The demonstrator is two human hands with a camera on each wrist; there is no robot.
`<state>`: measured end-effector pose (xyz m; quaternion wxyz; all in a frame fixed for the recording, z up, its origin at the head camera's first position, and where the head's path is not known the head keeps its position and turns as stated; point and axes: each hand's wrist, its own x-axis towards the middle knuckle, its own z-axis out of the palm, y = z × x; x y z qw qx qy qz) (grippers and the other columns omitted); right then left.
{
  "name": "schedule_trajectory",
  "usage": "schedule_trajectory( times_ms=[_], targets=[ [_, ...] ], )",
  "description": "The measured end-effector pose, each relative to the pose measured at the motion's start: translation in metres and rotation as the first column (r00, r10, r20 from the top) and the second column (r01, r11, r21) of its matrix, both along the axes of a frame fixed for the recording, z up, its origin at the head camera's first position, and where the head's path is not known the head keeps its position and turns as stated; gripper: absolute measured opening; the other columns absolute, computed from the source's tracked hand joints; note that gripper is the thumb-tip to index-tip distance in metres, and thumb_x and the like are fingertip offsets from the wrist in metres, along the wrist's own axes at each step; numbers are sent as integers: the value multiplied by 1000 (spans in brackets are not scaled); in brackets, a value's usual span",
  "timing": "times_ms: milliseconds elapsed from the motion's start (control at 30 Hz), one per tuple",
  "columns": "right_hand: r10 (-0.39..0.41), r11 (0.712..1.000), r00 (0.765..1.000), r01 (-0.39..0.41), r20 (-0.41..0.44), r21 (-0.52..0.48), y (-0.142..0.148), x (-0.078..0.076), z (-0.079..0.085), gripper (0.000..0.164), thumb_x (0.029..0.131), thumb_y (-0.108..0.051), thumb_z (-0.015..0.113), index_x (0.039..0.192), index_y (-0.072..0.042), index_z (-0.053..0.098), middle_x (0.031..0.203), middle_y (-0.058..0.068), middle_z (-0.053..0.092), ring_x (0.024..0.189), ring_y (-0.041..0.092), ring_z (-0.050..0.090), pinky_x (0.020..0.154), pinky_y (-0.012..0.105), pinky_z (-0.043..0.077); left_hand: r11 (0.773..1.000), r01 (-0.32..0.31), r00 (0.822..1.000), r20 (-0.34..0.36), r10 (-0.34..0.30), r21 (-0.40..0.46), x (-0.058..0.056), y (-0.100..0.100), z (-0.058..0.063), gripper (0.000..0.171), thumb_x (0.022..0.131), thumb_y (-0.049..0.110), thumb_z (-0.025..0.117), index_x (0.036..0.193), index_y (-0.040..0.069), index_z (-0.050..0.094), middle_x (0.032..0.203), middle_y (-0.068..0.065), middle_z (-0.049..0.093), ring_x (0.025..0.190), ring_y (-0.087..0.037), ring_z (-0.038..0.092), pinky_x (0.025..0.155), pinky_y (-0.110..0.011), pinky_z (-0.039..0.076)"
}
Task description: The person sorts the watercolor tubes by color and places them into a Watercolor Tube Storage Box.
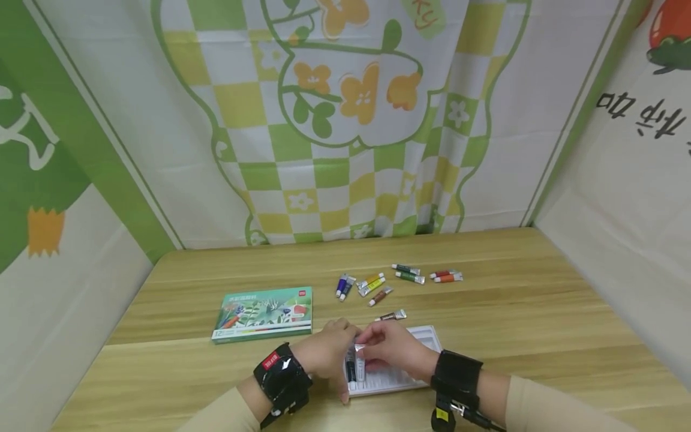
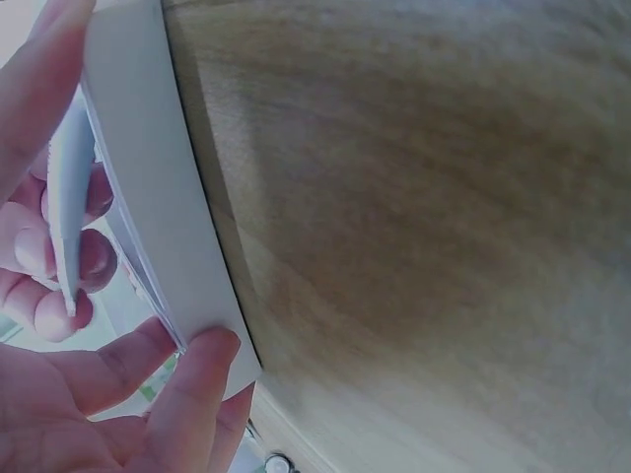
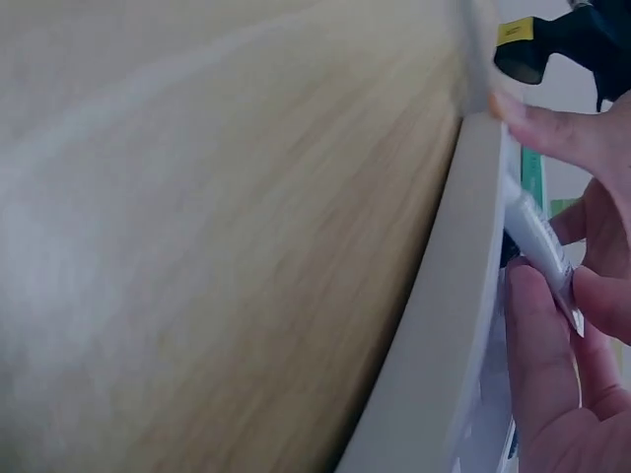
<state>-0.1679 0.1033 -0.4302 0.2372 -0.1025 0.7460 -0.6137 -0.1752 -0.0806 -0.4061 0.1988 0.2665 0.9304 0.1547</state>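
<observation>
A white plastic tray (image 1: 433,337) lies on the table in front of the person. At its left end the left hand (image 1: 329,351) grips it, thumb on the near edge and fingers at the far one; the left wrist view shows fingertips against the tray's outer wall (image 2: 163,197). The right hand (image 1: 396,350) pinches a white paint tube (image 1: 360,367) by its flat end, cap toward the near side. That tube (image 3: 544,246) slants at the tray's rim in the right wrist view. Beside it, a black paint tube (image 1: 351,366) lies in the tray's left end, partly covered by the left hand.
Behind the tray lie loose paint tubes: dark brown (image 1: 391,315), brown (image 1: 381,296), yellow (image 1: 372,286), blue (image 1: 342,285), green (image 1: 410,278) and orange (image 1: 448,278). A green paint box (image 1: 264,315) lies to the left. Patterned curtains (image 1: 297,174) border the table's back and sides.
</observation>
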Motion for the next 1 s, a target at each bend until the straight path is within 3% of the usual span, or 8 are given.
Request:
schedule_trajectory(
  times_ms=[167, 400, 567, 767, 1000],
  targets=[
    [42, 994, 988, -27, -148, 102, -1, -2, -2, 14, 86, 5, 74, 99, 6, 69, 85, 5, 69, 70, 13, 66, 66, 30, 61, 1000, 6, 1000, -14, -6, -5, 0, 0, -1, 112, 43, 31, 104, 140, 1, 55, 126, -8, 55, 116, -24, 49, 104, -41, 48],
    [145, 948, 916, -20, -373, 317, -3, -4, -1, 12, 83, -5, 82, 94, -3, 78, 97, 2, 69, 82, 14, 64, 70, 26, 55, 1000, 7, 1000, -21, -7, 4, 0, -1, -1, 113, 41, 31, 104, 139, 3, 56, 122, -6, 55, 115, -24, 51, 101, -42, 50],
    [211, 913, 887, -30, -410, 406, -2, -6, 1, 15, 82, -6, 83, 97, -4, 81, 92, -2, 67, 88, 16, 61, 76, 32, 53, 1000, 9, 1000, -9, -9, 7, 0, -1, 1, 113, 42, 30, 104, 140, 3, 55, 123, -7, 54, 115, -24, 50, 103, -43, 49],
    [304, 872, 840, -56, -448, 487, -1, -7, 4, 15, 80, -6, 86, 95, -7, 82, 92, -5, 66, 84, 12, 60, 74, 28, 52, 1000, -5, 1000, 16, 5, -14, -2, 0, 0, 115, 44, 29, 104, 143, 3, 53, 127, -8, 53, 119, -25, 48, 104, -44, 48],
    [381, 858, 815, -136, -437, 496, 1, 0, 5, 13, 81, -10, 86, 93, -8, 81, 95, -7, 68, 79, 2, 61, 71, 20, 53, 1000, -15, 1000, 20, 15, -3, -1, 0, 1, 113, 43, 29, 104, 142, 3, 54, 127, -8, 54, 120, -26, 49, 104, -45, 48]
  ],
)
